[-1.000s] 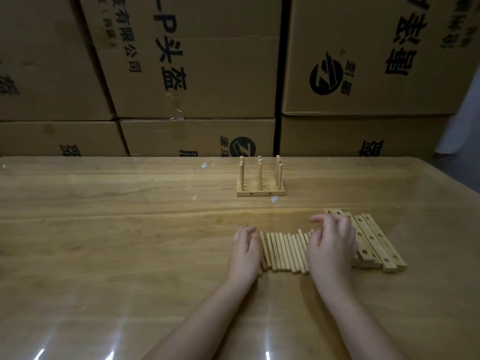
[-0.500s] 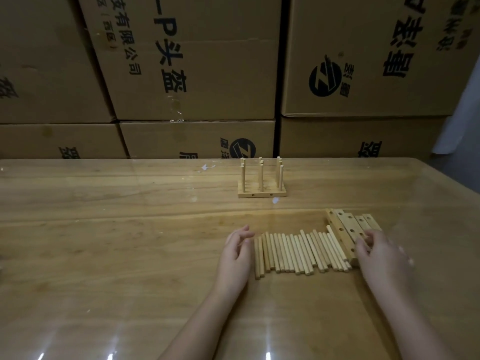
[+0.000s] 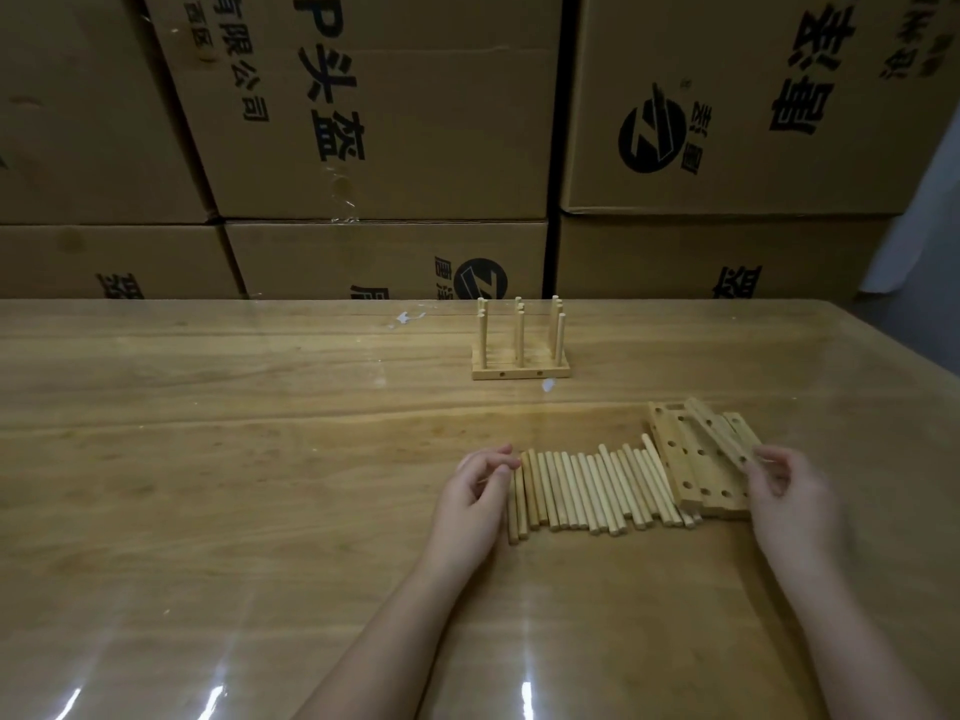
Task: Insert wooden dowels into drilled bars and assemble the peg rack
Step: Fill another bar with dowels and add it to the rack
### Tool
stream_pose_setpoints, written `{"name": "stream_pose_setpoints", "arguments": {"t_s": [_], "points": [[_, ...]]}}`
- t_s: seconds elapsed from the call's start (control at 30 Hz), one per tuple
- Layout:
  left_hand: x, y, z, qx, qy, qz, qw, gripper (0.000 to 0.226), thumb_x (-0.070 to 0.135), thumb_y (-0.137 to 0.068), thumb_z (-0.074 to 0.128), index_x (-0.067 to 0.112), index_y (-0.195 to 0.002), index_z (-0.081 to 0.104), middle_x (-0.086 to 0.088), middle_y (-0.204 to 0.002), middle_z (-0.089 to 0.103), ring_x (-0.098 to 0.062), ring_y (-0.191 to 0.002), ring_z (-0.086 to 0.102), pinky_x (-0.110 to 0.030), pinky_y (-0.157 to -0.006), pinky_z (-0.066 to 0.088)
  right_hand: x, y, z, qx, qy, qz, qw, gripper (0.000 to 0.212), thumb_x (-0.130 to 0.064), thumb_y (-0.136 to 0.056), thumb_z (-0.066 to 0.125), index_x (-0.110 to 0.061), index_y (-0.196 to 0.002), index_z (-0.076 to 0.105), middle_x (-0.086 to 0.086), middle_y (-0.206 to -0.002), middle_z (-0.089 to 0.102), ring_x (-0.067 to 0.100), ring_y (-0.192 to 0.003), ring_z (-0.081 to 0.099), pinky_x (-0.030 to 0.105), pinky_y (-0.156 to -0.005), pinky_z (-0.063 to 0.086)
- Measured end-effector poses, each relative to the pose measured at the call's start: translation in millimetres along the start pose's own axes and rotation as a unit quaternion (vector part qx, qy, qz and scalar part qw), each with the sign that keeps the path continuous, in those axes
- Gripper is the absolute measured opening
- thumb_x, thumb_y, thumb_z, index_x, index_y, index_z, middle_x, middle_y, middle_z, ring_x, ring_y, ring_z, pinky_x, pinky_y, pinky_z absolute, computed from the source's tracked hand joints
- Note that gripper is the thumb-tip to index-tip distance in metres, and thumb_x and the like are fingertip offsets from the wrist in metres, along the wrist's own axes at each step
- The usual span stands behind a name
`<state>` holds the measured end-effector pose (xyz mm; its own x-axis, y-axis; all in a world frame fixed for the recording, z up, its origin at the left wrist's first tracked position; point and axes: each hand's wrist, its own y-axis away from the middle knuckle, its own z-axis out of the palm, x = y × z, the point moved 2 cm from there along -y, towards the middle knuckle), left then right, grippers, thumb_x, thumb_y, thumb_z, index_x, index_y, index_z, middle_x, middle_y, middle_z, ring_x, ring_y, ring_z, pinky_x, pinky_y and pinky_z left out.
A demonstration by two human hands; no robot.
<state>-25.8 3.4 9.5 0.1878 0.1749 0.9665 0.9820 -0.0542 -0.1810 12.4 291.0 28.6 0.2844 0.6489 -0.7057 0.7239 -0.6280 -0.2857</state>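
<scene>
Dowels: a row of loose wooden dowels lies flat on the table, side by side, long axes running roughly away from the person. The row sits between the two hands, near the front centre of the table.
Drilled bars: a group of flat drilled bars lies just to the right of the dowel row, touching its right end. Round holes show on the upper faces.
Raised bar: one bar lies tilted across the top of the group, its near end at the right hand's fingertips.
Right hand: the right hand is at the right edge of the bar group, fingers curled, thumb and fingertips pinching the near end of the raised bar.
Left hand: the left hand rests on the table at the left end of the dowel row, fingers loosely curled and touching the outermost dowels. It grips nothing; the fingers are relaxed and partly spread.
Finished rack: an assembled peg rack stands upright farther back on the table, well apart from the loose parts. Vertical pegs rise from its base; two holes show in the front bar.
Table: a glossy wooden table carries all parts.
Background: stacked cardboard boxes with printed black characters stand behind the table's far edge.
</scene>
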Motion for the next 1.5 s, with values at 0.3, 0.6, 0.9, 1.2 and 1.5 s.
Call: {"name": "stream_pose_setpoints", "arguments": {"t_s": [0.3,0.6,0.9,1.2,1.5], "points": [[7,4,-2,-0.028,0.067,-0.021,0.997,0.017,0.021,-0.092,0.060,0.027,-0.103,0.071,0.014,-0.099,0.073,0.002,-0.097,0.064,-0.016,-0.085,0.050,-75,78,33,-0.175,-0.385,0.010,0.906,0.013,-0.022,-0.082,0.064,-0.026,-0.094,0.063,-0.003,-0.082,0.066,0.006,-0.066,0.063,0.020,-0.052,0.052],[6,1,-9,-0.025,0.249,-0.086,0.964,0.017,0.019,-0.085,0.065,0.009,-0.096,0.073,-0.011,-0.094,0.074,-0.020,-0.086,0.069,-0.028,-0.077,0.054,-89,112,63,-0.228,-0.298,-0.184,0.909,0.017,-0.018,-0.087,0.064,-0.033,-0.095,0.064,-0.016,-0.090,0.066,0.003,-0.085,0.062,0.019,-0.073,0.050],[-6,-13,-25,0.088,0.477,-0.176,0.857,0.030,0.030,-0.091,0.054,0.006,-0.106,0.063,-0.001,-0.065,0.063,-0.011,-0.065,0.065,-0.023,-0.064,0.054,-84,112,73,-0.314,0.124,-0.445,0.829,0.047,-0.057,-0.090,0.029,-0.046,-0.136,0.035,-0.033,-0.145,0.017,-0.003,-0.138,0.001,0.035,-0.112,-0.013],[-7,-14,-21,0.060,0.436,-0.166,0.883,0.040,0.034,-0.075,0.062,0.002,-0.100,0.068,-0.004,-0.066,0.061,-0.012,-0.064,0.060,-0.022,-0.068,0.053,-91,116,59,-0.190,0.109,-0.483,0.848,0.021,-0.042,-0.082,0.053,-0.037,-0.098,0.066,-0.015,-0.115,0.061,0.010,-0.114,0.053,0.051,-0.108,0.022],[-11,-15,-22,0.065,0.376,-0.155,0.911,0.030,0.028,-0.092,0.055,0.007,-0.086,0.077,-0.007,-0.066,0.063,-0.012,-0.063,0.062,-0.021,-0.060,0.053,-96,124,60,-0.225,0.094,-0.538,0.807,0.020,-0.033,-0.085,0.055,-0.033,-0.100,0.068,-0.018,-0.107,0.064,0.003,-0.103,0.058,0.038,-0.099,0.043]]}}
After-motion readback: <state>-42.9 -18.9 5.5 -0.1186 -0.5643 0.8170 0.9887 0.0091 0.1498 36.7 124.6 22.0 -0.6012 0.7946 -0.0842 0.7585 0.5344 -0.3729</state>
